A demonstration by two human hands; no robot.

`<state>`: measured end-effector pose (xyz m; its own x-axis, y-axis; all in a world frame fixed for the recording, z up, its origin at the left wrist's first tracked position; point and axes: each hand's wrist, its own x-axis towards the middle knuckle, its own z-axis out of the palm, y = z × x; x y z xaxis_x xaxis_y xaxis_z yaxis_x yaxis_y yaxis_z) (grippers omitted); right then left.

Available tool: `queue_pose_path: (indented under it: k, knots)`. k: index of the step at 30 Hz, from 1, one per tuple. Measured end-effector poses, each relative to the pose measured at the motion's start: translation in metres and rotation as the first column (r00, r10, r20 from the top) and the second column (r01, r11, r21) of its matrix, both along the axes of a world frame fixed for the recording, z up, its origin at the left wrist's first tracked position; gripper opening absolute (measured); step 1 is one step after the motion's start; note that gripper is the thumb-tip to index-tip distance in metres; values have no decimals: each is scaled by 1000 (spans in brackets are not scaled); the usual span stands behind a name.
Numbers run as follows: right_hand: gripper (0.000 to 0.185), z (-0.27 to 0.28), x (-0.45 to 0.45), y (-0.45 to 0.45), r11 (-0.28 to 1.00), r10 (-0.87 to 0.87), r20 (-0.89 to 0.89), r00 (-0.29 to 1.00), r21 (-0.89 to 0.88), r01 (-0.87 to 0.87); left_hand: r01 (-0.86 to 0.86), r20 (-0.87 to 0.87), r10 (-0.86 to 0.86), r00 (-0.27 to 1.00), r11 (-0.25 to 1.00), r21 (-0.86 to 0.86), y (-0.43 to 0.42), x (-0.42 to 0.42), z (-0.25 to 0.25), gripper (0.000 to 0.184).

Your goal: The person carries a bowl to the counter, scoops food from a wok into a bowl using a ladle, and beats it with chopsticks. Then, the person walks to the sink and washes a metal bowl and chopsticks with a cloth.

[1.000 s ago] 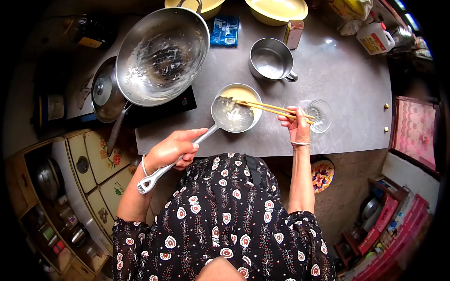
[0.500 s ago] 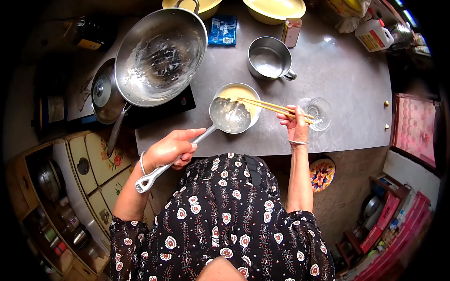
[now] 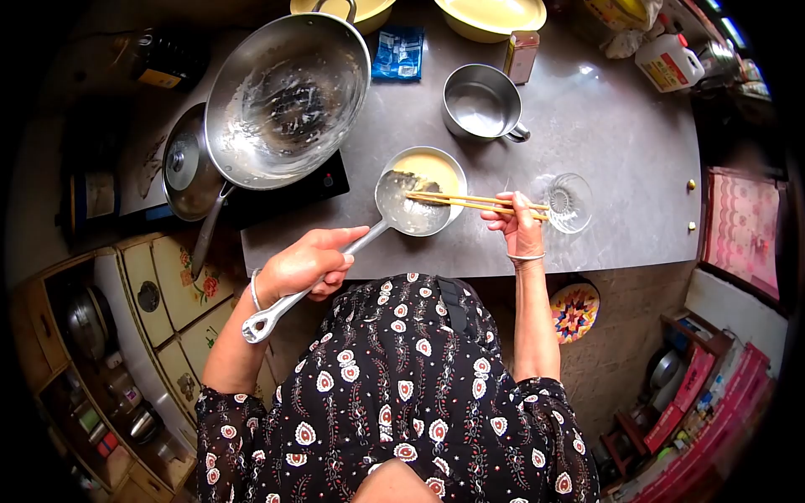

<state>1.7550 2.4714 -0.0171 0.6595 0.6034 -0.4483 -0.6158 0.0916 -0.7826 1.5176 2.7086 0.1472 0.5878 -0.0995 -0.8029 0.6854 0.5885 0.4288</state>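
My left hand [image 3: 309, 261] is wrapped round the long handle of a metal ladle [image 3: 404, 211], whose wide head lies over a bowl [image 3: 462, 204] of pale yellow batter [image 3: 438, 165]. In my right hand [image 3: 518, 222] is a pair of wooden chopsticks [image 3: 474, 203]. Their tips reach into the ladle's head, touching a dark, coated piece [image 3: 426, 188] near its edge; what the piece is I cannot make out. Close to the right hand stands a clear glass bowl [image 3: 579, 205].
A large wok [image 3: 243, 151] with pale residue rests over a black cooktop [image 3: 335, 178]. Beside it is a lidded pan [image 3: 178, 172]. Further back are a metal mug [image 3: 482, 102], a blue packet [image 3: 397, 54], a small box [image 3: 521, 57] and yellow basins [image 3: 478, 32].
My right hand has moved slightly left with the chopsticks, whose tips went from the batter's edge into the ladle's head. The dark piece shows more now. My left hand keeps its place.
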Motion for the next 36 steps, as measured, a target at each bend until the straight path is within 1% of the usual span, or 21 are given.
queue_pose_path:
  k: [1, 2, 5, 9, 10, 13, 14, 17, 18, 21, 22, 25, 28, 31, 32, 35, 36]
  knots:
    - [33, -3, -1, 0, 1000, 0, -1, 1000, -3, 0, 9, 9, -9, 1000, 1000, -4, 0, 0, -1, 60]
    - [33, -5, 0, 1, 996, -85, 7, 996, 20, 85, 6, 8, -6, 1000, 1000, -4, 1, -1, -1, 59]
    - [33, -3, 4, -4, 995, -95, 4, 995, 14, 95, 7, 4, -7, 1000, 1000, -4, 1, -2, -1, 59]
    - [33, -2, 3, -5, 1000, 17, 5, 1000, -7, -17, 23, 5, -23, 1000, 1000, 6, -1, -2, 0, 59]
    - [33, -4, 4, -4, 999, -42, 3, 999, -5, 42, 24, 5, -25, 1000, 1000, 15, -2, -2, 0, 59]
    - [34, 0, 14, -6, 991, -135, 33, 990, -3, 136, 29, 7, -30, 1000, 999, 27, -1, -4, -1, 59]
    - [33, 1, 15, -8, 993, -120, 23, 992, 4, 120, 24, 3, -24, 1000, 999, 34, -1, -3, 0, 58]
    - [33, 5, 13, -9, 998, 60, 31, 998, -26, -59, 16, -1, -16, 1000, 999, 46, -4, -2, 3, 57]
    - [32, 4, 12, -7, 998, 50, 34, 998, -39, -49, 24, 3, -24, 1000, 999, 45, -3, -3, 2, 58]
    - [33, 5, 16, -4, 995, -98, 56, 994, -16, 99, 38, 1, -39, 999, 998, 54, -3, -5, 0, 58]
    - [32, 7, 16, -4, 995, -97, 57, 994, -19, 98, 42, -2, -42, 999, 997, 58, -3, -5, 0, 58]
    - [32, 4, 15, -9, 1000, -13, 25, 1000, 9, 13, 21, -5, -21, 1000, 998, 60, -5, -5, 1, 57]
    - [33, -1, 12, -8, 999, 19, 36, 999, -32, -18, 24, -11, -23, 1000, 998, 58, -6, -5, 1, 57]
    - [33, -3, 14, -7, 992, -128, 30, 991, -14, 129, 58, 0, -58, 998, 997, 51, -4, -9, -1, 58]
    - [34, -3, 13, -8, 992, -127, 21, 992, -4, 127, 59, 3, -59, 998, 997, 53, -4, -9, -1, 58]
    - [34, -6, 8, -10, 1000, 24, -4, 1000, 4, -24, 62, 10, -63, 998, 996, 62, -6, -9, -2, 58]
    - [33, -7, 5, -9, 999, 51, -5, 999, -4, -51, 65, 12, -66, 998, 996, 66, -7, -9, -2, 58]
